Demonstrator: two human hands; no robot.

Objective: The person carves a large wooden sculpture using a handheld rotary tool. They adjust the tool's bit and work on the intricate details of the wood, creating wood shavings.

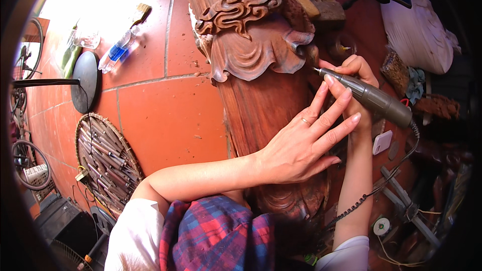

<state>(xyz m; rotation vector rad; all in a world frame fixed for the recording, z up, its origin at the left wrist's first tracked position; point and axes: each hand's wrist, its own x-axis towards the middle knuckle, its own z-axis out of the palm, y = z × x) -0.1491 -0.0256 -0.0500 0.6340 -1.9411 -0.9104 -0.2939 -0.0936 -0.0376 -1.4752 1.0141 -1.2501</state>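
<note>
My right hand [362, 70] is closed around a grey pen-shaped rotary tool [377, 101]. Its thin metal tip points left at the edge of a carved reddish-brown wooden piece [273, 103]; whether tip and wood touch is too small to tell. My left hand [301, 143] reaches across the wood with its fingers stretched and spread. Its foremost fingertips rest against the front of the tool. On the wood, swirling scrolls and draped folds are carved at the far end, while the middle is smooth. A coiled cord [414, 131] runs from the tool's back end.
A round basket [131, 143] of many slim carving tools sits on the tiled floor at left. Beyond it are a round black stand base [86, 83], a plastic bottle [118, 50] and a brush [141, 13]. A wooden box [329, 10] and a white bundle [416, 32] lie far right.
</note>
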